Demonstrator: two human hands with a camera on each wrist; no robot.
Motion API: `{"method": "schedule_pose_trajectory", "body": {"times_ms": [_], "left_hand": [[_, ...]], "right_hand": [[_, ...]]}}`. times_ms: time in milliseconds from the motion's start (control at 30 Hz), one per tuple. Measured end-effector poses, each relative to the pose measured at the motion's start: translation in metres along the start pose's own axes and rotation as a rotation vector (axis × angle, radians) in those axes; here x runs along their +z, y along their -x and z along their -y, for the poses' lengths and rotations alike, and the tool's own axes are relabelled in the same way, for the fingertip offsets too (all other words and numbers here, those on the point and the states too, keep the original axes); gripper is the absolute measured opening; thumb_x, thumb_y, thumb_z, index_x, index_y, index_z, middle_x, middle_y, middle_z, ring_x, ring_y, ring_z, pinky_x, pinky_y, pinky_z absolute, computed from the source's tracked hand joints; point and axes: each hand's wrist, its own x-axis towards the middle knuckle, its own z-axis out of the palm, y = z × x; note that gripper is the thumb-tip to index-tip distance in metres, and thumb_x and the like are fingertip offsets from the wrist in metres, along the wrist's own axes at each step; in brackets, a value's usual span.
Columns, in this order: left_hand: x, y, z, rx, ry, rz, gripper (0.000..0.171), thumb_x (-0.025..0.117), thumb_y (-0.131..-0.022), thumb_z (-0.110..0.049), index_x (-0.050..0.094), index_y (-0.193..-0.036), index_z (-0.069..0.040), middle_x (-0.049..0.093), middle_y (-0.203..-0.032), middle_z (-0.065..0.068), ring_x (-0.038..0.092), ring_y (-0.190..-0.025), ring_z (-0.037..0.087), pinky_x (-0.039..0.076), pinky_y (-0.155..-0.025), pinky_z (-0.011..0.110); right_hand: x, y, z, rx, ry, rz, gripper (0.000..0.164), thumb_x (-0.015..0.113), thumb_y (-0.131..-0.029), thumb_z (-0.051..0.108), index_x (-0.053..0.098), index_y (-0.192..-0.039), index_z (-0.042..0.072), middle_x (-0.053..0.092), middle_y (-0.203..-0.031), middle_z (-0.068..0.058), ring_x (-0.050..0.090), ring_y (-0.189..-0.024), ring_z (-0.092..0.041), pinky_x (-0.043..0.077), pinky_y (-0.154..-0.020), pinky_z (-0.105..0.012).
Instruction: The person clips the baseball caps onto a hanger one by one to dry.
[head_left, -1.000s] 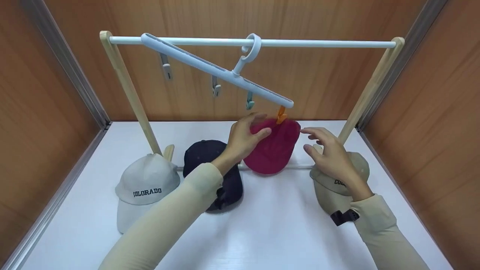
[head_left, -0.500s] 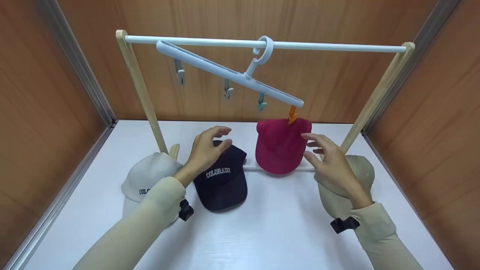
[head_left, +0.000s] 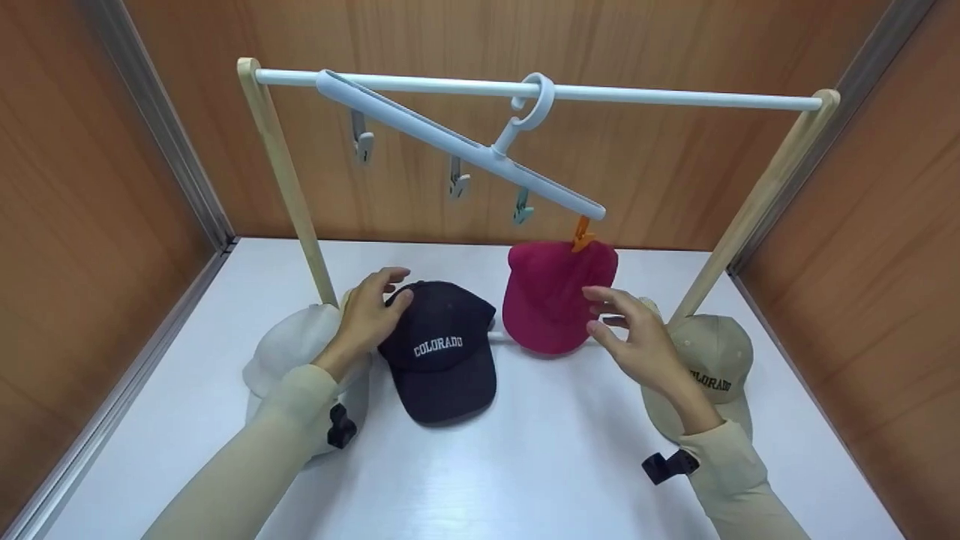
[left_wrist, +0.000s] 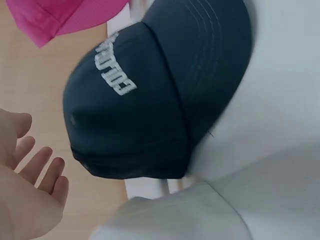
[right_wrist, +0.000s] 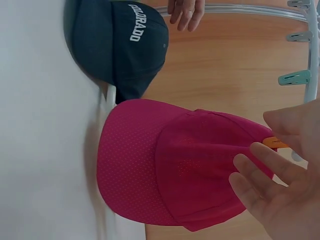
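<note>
A crimson cap (head_left: 551, 300) hangs from an orange clip (head_left: 583, 236) at the low right end of a tilted pale-blue hanger (head_left: 457, 142). My right hand (head_left: 637, 337) is just in front of that cap's right side, fingers loosely bent with nothing between them. On the table stands a navy cap (head_left: 442, 375) lettered COLORADO, its brim toward me. My left hand (head_left: 367, 315), relaxed and holding nothing, is beside the navy cap's left edge, above a light grey cap (head_left: 281, 352) that my sleeve partly covers. Behind my right wrist sits a khaki cap (head_left: 716, 352).
The hanger hooks over a white rail (head_left: 675, 96) between wooden posts (head_left: 289, 180). A teal clip (head_left: 523, 208) and two grey clips hang from the hanger's other spots. Wooden panels (head_left: 165, 45) enclose the white table (head_left: 465, 480) at the back and sides.
My left hand has drawn away from the crimson cap, leftward past the navy cap. My right hand has moved slightly left and lower. The head view has shifted a little.
</note>
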Motion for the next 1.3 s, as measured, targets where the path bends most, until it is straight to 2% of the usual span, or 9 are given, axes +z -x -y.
{"method": "schedule_pose_trajectory", "body": {"times_ms": [300,367,533,600,733,900,1033,1167,1300], "left_hand": [[-0.003,0.001,0.019,-0.105,0.043,0.076,0.047,0.053,-0.111,-0.022,0.048,-0.153,-0.001,0.053,-0.153,0.027,0.047,-0.145,0.043,0.035,-0.121,0.057],[-0.002,0.001,0.022,-0.129,0.055,0.092,0.048,0.052,-0.112,-0.023,0.046,-0.154,0.0,0.054,-0.152,0.028,0.047,-0.145,0.043,0.035,-0.122,0.056],[0.0,0.001,0.026,-0.177,0.059,0.117,0.049,0.049,-0.113,-0.025,0.045,-0.155,0.001,0.058,-0.148,0.026,0.052,-0.142,0.041,0.037,-0.121,0.054],[0.0,0.0,0.025,-0.185,0.055,0.12,0.048,0.049,-0.113,-0.025,0.047,-0.154,0.001,0.058,-0.146,0.026,0.053,-0.139,0.04,0.039,-0.119,0.053],[-0.001,0.0,0.021,-0.206,0.081,0.126,0.044,0.052,-0.112,-0.025,0.053,-0.148,-0.001,0.059,-0.141,0.024,0.055,-0.133,0.039,0.042,-0.116,0.052],[-0.003,0.002,0.018,-0.253,0.166,0.146,0.041,0.055,-0.112,-0.026,0.056,-0.145,-0.003,0.06,-0.137,0.021,0.058,-0.128,0.035,0.046,-0.111,0.05],[-0.004,0.002,0.017,-0.277,0.219,0.15,0.04,0.057,-0.111,-0.025,0.055,-0.145,-0.003,0.06,-0.137,0.021,0.058,-0.128,0.035,0.046,-0.112,0.05],[-0.004,0.003,0.015,-0.303,0.255,0.139,0.038,0.058,-0.11,-0.022,0.054,-0.144,-0.004,0.062,-0.136,0.021,0.059,-0.127,0.034,0.044,-0.115,0.05],[-0.002,0.004,0.011,-0.293,0.29,0.117,0.036,0.059,-0.108,-0.018,0.054,-0.141,-0.005,0.065,-0.128,0.018,0.059,-0.122,0.031,0.042,-0.113,0.048]], "right_hand": [[0.018,0.006,-0.003,-0.035,-0.049,0.015,0.045,0.072,-0.101,0.007,0.061,-0.144,0.001,0.066,-0.142,-0.011,0.065,-0.127,-0.027,0.051,-0.104,-0.022],[0.023,0.006,-0.004,-0.041,-0.055,0.022,0.045,0.073,-0.101,0.008,0.061,-0.144,0.0,0.066,-0.143,-0.012,0.065,-0.127,-0.026,0.052,-0.105,-0.027],[0.033,0.007,-0.005,-0.046,-0.077,0.041,0.045,0.073,-0.101,0.008,0.06,-0.144,0.0,0.065,-0.143,-0.011,0.065,-0.128,-0.03,0.053,-0.107,-0.05],[0.036,0.007,-0.005,-0.044,-0.086,0.042,0.045,0.072,-0.1,0.005,0.061,-0.143,-0.001,0.066,-0.143,-0.01,0.064,-0.128,-0.034,0.052,-0.107,-0.054],[0.038,0.007,-0.004,-0.031,-0.074,0.046,0.045,0.073,-0.1,0.003,0.061,-0.143,0.002,0.066,-0.142,-0.009,0.065,-0.127,-0.036,0.053,-0.106,-0.053],[0.038,0.007,-0.005,-0.026,-0.072,0.052,0.045,0.072,-0.101,0.004,0.062,-0.144,0.004,0.065,-0.143,-0.012,0.065,-0.127,-0.038,0.053,-0.105,-0.055],[0.037,0.006,-0.006,-0.026,-0.075,0.052,0.044,0.072,-0.101,0.006,0.062,-0.144,0.004,0.065,-0.143,-0.015,0.065,-0.128,-0.038,0.053,-0.106,-0.054],[0.038,0.006,-0.007,-0.025,-0.068,0.06,0.045,0.073,-0.101,0.009,0.061,-0.144,0.003,0.066,-0.143,-0.01,0.065,-0.128,-0.036,0.053,-0.106,-0.053],[0.038,0.006,-0.007,-0.033,-0.067,0.059,0.044,0.073,-0.101,0.007,0.062,-0.143,0.003,0.067,-0.142,-0.008,0.065,-0.127,-0.036,0.053,-0.106,-0.052]]}}
